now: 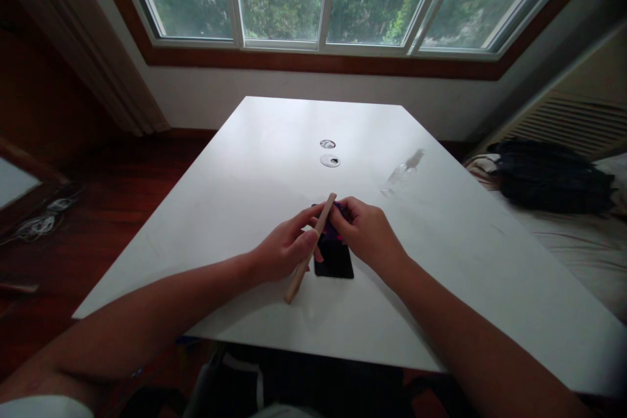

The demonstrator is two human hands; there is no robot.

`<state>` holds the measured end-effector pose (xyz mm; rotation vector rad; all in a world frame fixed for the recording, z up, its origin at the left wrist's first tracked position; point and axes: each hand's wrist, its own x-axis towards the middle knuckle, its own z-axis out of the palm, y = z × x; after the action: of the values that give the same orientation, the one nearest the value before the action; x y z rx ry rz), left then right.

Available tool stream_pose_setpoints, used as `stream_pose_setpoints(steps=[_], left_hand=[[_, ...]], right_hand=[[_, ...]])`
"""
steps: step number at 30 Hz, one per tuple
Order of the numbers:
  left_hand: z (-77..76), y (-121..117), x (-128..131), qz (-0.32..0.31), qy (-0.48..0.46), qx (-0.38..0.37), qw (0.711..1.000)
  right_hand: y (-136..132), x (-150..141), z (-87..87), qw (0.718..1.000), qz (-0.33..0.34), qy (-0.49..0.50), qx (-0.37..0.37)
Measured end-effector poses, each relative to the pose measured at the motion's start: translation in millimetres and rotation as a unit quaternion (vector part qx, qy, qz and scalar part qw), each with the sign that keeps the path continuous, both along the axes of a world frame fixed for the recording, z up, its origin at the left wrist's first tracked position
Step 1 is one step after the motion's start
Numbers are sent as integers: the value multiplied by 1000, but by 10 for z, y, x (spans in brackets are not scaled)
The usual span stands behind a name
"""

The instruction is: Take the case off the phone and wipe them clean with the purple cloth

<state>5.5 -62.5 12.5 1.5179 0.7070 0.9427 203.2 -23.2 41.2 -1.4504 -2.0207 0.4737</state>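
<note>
My left hand (284,248) is closed round a long, flat, tan wooden stick (296,282), which slants from near my body up to the right. Beside its upper end, my right hand (367,228) is closed, fingers bent round a small dark purple thing (332,232). Most of that purple thing is covered by my fingers, so its kind does not show. Under both hands a flat black slab like a phone (336,264) lies on the white table (235,209); its far part is hidden.
A clear plastic bottle (404,172) lies on its side right of centre. Two round cable-hole fittings (330,160) sit in the tabletop beyond my hands. At the right, a dark bundle (551,176) rests on a bed. White cables (39,225) lie on the floor at left.
</note>
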Motion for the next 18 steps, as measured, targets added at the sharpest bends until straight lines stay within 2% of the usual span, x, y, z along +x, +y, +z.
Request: stream_pose_setpoints(steps=[3, 5, 7, 14, 18], left_hand=[[-13, 1, -12, 12, 48, 61, 997], [-1, -3, -22, 23, 83, 113, 990], [18, -9, -34, 31, 114, 156, 981], [20, -19, -55, 29, 130, 192, 972], [3, -10, -58, 34, 118, 197, 973]], right_hand=[[-2, -16, -11, 989, -9, 92, -115], [-2, -21, -4, 969, -2, 151, -196], [-3, -23, 12, 951, 10, 185, -247], [-14, -14, 46, 945, 32, 196, -261], [-47, -16, 40, 956, 29, 187, -225]])
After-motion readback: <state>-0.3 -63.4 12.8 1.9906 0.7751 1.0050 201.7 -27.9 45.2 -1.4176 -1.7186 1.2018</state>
